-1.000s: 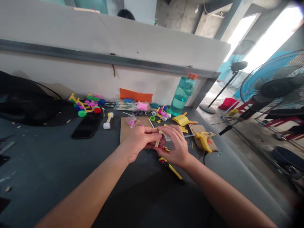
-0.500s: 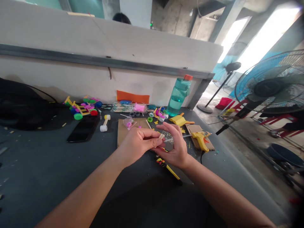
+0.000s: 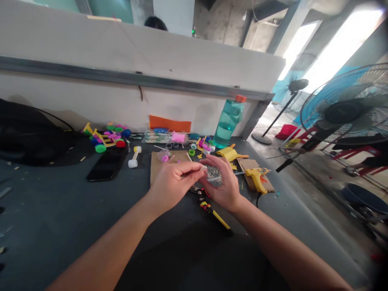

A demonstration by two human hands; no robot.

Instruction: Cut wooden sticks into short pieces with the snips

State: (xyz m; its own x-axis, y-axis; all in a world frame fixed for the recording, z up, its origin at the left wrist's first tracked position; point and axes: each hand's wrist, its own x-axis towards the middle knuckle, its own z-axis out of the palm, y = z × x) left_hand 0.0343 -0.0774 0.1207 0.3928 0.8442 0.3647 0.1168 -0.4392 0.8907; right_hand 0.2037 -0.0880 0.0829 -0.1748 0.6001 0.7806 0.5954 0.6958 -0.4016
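Note:
My left hand (image 3: 169, 182) pinches a small pale piece (image 3: 204, 168), seemingly wood, between thumb and fingertips. My right hand (image 3: 224, 184) curves round the other side of it, thumb and fingers apart; whether its fingertips touch the piece I cannot tell. Between and beyond the hands lies a heap of small pale scraps (image 3: 214, 174). Below them rests a tool with a metal head and red parts (image 3: 199, 192), partly hidden by my hands. A yellow and black handle (image 3: 218, 218) points toward me. Behind my left hand is a brown cardboard sheet (image 3: 156, 167).
A yellow glue gun (image 3: 257, 178) lies on cardboard at right. A teal water bottle (image 3: 226, 125) stands at the back. To the left are a phone (image 3: 104, 166), a small wheel-and-axle piece (image 3: 134, 157) and colourful wheeled toys (image 3: 106, 139). A fan (image 3: 342, 109) stands beyond the table.
The small piece has shifted slightly up and left in my left fingertips and turned. My right thumb has moved up, and more of the metal-headed tool shows.

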